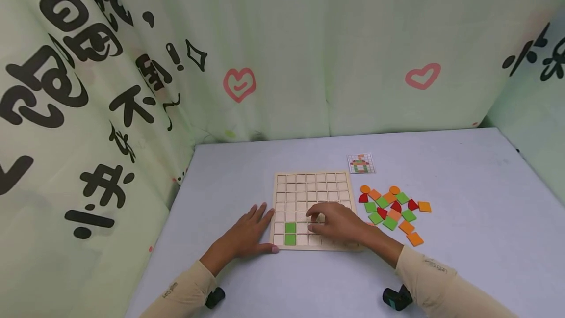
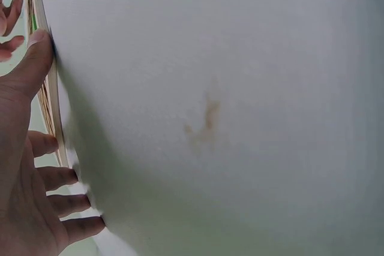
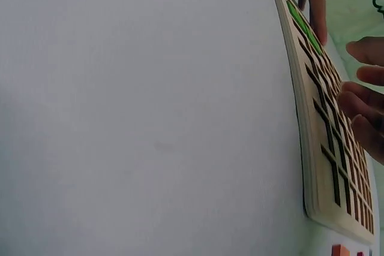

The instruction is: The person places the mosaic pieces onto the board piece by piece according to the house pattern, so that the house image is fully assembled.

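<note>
A wooden grid board (image 1: 311, 188) lies on the table. Two green squares (image 1: 290, 233) sit one above the other in its lower left cells. My left hand (image 1: 249, 233) rests along the board's left edge with fingers spread. In the left wrist view its thumb (image 2: 37, 58) touches the board's rim. Over the board's lower middle hovers my right hand (image 1: 337, 221), fingers loosely bent and thumb apart from them. The right wrist view shows no piece between those fingers (image 3: 366, 76). The palm hides some cells beneath it.
To the right of the board lie several loose pieces: green squares (image 1: 390, 223), orange squares (image 1: 415, 239), orange circles (image 1: 395, 190) and red quarter-circle-like pieces (image 1: 412, 204). A small pattern card (image 1: 361, 163) is behind them, by the board's top right corner. Printed curtains (image 1: 326, 63) enclose the table.
</note>
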`<state>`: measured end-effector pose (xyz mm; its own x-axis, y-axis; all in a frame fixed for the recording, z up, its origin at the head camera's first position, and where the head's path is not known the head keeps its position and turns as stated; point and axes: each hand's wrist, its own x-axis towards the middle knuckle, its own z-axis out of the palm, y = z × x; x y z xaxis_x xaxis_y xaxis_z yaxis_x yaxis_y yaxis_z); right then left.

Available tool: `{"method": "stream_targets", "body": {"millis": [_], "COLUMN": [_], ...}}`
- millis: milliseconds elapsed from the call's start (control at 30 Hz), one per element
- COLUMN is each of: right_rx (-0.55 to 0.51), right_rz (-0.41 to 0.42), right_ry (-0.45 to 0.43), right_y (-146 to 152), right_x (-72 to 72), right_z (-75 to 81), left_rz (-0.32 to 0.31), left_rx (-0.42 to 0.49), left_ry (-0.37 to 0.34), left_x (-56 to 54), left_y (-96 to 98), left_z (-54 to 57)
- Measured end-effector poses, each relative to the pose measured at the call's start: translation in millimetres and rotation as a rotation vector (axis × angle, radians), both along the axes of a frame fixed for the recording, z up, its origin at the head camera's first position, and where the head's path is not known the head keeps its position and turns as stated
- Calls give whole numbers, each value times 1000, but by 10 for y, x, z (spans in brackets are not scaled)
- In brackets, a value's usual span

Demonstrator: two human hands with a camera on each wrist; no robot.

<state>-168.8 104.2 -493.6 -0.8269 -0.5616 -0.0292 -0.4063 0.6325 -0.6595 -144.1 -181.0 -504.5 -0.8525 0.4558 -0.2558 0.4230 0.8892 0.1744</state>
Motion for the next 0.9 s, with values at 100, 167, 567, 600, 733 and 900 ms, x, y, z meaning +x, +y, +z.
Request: {"method": "stream_targets", "body": {"millis": [100, 167, 567, 600, 733, 900], "right_rx": [-7, -9, -28, -29, -38, 10], "right_rz": [1, -4, -99, -119, -193, -256], "right_ry": [-11, -16, -40, -43, -68, -20], "right_y": [172, 302, 1085, 1145, 1372, 1640], "right_x": [-44, -80, -255, -256, -265, -295], "right_z": [22, 27, 75, 88, 134, 124], "left_rz": [-3, -5, -13, -13, -12, -13], "left_rx": [6, 9, -13, -13, -11, -13], "left_ry": [7, 11, 28, 28, 26, 25], "left_x": [2, 0, -14, -16, -19, -18], "left_y": [-2, -4, -32, -32, -34, -32], "left_z": [-3, -7, -47, -53, -65, -67]}}
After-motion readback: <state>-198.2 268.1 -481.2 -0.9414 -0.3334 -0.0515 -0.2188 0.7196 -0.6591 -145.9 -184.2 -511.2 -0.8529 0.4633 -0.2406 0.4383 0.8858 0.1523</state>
